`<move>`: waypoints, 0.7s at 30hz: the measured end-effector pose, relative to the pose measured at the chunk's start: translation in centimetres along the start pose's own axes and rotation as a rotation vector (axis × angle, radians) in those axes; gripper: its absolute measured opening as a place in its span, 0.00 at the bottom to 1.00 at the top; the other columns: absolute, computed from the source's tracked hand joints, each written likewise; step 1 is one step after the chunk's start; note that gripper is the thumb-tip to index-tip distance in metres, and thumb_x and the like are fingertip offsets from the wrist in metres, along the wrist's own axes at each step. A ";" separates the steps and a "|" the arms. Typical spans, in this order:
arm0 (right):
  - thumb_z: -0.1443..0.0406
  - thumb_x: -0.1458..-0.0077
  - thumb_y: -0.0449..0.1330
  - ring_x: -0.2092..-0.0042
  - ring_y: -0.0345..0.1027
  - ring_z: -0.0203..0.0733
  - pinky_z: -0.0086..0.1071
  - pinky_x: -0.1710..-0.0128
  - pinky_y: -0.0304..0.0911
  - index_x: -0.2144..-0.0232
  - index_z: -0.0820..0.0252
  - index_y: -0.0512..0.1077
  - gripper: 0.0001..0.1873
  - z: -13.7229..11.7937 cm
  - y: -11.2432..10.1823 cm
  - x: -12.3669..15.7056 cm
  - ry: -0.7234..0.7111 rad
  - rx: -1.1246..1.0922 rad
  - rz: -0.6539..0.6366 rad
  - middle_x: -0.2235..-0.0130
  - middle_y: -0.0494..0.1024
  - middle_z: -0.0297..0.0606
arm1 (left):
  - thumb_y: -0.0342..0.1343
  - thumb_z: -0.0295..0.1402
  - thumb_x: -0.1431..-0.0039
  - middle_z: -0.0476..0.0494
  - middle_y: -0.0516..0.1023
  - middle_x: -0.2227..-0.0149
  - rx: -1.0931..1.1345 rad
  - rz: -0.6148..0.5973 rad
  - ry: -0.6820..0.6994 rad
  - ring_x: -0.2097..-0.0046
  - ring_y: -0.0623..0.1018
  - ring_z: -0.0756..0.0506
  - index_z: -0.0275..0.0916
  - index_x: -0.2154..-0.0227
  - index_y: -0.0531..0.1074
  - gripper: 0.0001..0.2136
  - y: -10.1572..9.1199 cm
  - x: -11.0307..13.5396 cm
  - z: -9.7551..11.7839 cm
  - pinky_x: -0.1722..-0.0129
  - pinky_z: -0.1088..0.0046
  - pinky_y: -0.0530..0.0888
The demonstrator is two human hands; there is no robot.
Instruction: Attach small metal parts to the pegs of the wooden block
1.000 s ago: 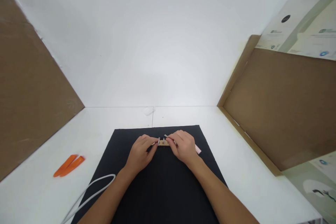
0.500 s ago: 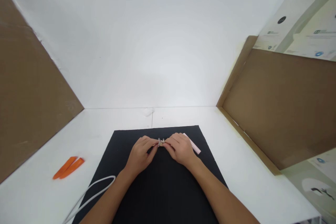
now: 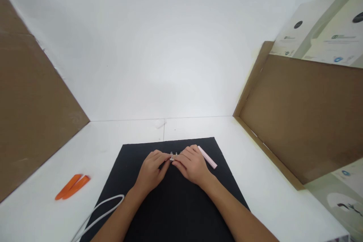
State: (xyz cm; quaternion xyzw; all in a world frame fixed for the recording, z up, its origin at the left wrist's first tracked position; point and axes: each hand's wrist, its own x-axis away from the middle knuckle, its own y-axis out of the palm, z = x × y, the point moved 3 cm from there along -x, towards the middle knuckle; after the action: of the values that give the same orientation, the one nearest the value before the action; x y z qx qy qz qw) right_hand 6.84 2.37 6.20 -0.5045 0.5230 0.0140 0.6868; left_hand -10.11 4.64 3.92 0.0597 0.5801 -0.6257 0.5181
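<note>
My left hand point(image 3: 153, 168) and my right hand point(image 3: 193, 163) meet above the upper part of a black mat point(image 3: 176, 204). Both are closed in a pinch, thumbs and fingers nearly touching. Between the fingertips shows a small object with pale, shiny pieces point(image 3: 171, 157) and a bit of yellowish colour; its kind is too small to make out. My fingers hide most of it. Just beyond my right knuckles a pale pink strip point(image 3: 208, 157) lies slanted on the mat, its upper end close to my hand.
Two orange flat pieces point(image 3: 73, 186) lie on the white table point(image 3: 104, 140) at the left. A white cable point(image 3: 99, 211) loops over the mat's left edge beside my left forearm. Brown cardboard panels stand at left point(image 3: 36, 109) and right point(image 3: 297, 117); a white wall point(image 3: 164, 45) closes the back.
My right fingertips have shifted slightly left and towards me at the small object, and a pale piece there now lies across, nearer me. The view has tilted a little.
</note>
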 end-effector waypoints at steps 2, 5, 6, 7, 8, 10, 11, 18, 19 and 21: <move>0.64 0.37 0.55 0.69 0.63 0.38 0.37 0.65 0.50 0.70 0.59 0.72 0.10 0.6 -0.1 0.0 0.085 0.012 0.026 0.73 0.74 0.35 | 0.50 0.29 0.36 0.44 0.78 0.67 -0.010 -0.001 -0.001 0.65 0.75 0.47 0.40 0.61 0.74 0.08 0.1 0.0 0.0 0.62 0.68 0.72; 0.64 0.37 0.55 0.69 0.64 0.38 0.36 0.64 0.51 0.71 0.59 0.71 0.10 1.6 -0.5 0.1 0.196 0.014 0.086 0.73 0.74 0.34 | 0.50 0.30 0.36 0.44 0.77 0.69 -0.021 0.006 -0.015 0.66 0.75 0.47 0.40 0.61 0.75 0.08 0.1 0.1 -0.1 0.63 0.69 0.72; 0.64 0.37 0.55 0.69 0.64 0.38 0.36 0.64 0.51 0.71 0.59 0.71 0.10 1.7 -0.6 0.2 0.206 0.009 0.102 0.74 0.74 0.34 | 0.50 0.30 0.36 0.44 0.76 0.69 -0.020 0.010 -0.018 0.66 0.75 0.47 0.40 0.61 0.75 0.08 0.1 0.1 -0.1 0.64 0.69 0.72; 0.64 0.37 0.55 0.70 0.64 0.38 0.36 0.64 0.51 0.70 0.59 0.71 0.10 1.8 -0.7 0.2 0.200 0.002 0.111 0.74 0.74 0.34 | 0.50 0.30 0.36 0.44 0.76 0.69 -0.016 0.012 -0.020 0.66 0.75 0.47 0.40 0.61 0.75 0.08 0.1 0.1 0.0 0.64 0.69 0.72; 0.64 0.37 0.55 0.70 0.64 0.38 0.36 0.64 0.51 0.71 0.59 0.71 0.10 1.6 -0.7 0.1 0.182 -0.008 0.112 0.74 0.74 0.34 | 0.50 0.30 0.36 0.44 0.76 0.69 -0.011 0.012 -0.019 0.66 0.74 0.46 0.40 0.61 0.75 0.08 0.1 0.0 0.0 0.64 0.68 0.72; 0.64 0.37 0.55 0.70 0.63 0.38 0.37 0.64 0.51 0.71 0.59 0.71 0.10 1.1 -0.8 0.0 0.127 -0.027 0.098 0.73 0.75 0.34 | 0.51 0.30 0.37 0.44 0.76 0.69 0.001 0.011 -0.013 0.66 0.74 0.46 0.41 0.61 0.75 0.08 0.0 0.0 0.1 0.63 0.68 0.72; 0.64 0.37 0.55 0.70 0.63 0.38 0.37 0.64 0.51 0.70 0.59 0.72 0.10 0.8 -0.8 0.0 0.097 -0.032 0.086 0.73 0.75 0.35 | 0.51 0.29 0.37 0.44 0.76 0.69 0.005 0.012 -0.012 0.65 0.74 0.46 0.41 0.62 0.75 0.07 0.0 0.0 0.1 0.63 0.68 0.72; 0.64 0.37 0.55 0.68 0.64 0.38 0.37 0.62 0.52 0.71 0.59 0.72 0.11 1.4 -0.4 0.0 0.202 -0.053 0.037 0.73 0.75 0.35 | 0.51 0.29 0.37 0.44 0.77 0.68 0.033 -0.003 -0.022 0.65 0.74 0.46 0.40 0.62 0.73 0.06 -0.1 0.0 0.2 0.62 0.67 0.72; 0.64 0.37 0.55 0.68 0.64 0.39 0.37 0.62 0.52 0.71 0.59 0.72 0.11 1.9 -0.3 0.1 0.267 -0.067 0.052 0.72 0.75 0.35 | 0.51 0.28 0.37 0.44 0.77 0.68 0.037 -0.005 -0.028 0.64 0.74 0.46 0.40 0.62 0.73 0.06 -0.1 0.0 0.2 0.61 0.67 0.72; 0.64 0.36 0.54 0.67 0.65 0.39 0.37 0.61 0.52 0.70 0.59 0.72 0.11 2.8 -0.4 0.3 0.353 -0.088 0.086 0.72 0.75 0.35 | 0.51 0.28 0.37 0.44 0.76 0.67 0.046 -0.008 -0.044 0.64 0.74 0.46 0.40 0.62 0.73 0.06 -0.1 0.0 0.2 0.61 0.67 0.72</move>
State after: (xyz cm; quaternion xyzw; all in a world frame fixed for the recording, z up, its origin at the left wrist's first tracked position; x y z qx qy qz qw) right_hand 9.13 4.04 6.10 -0.5060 0.6553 -0.0227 0.5603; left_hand -10.05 4.46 4.03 0.0553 0.5542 -0.6422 0.5266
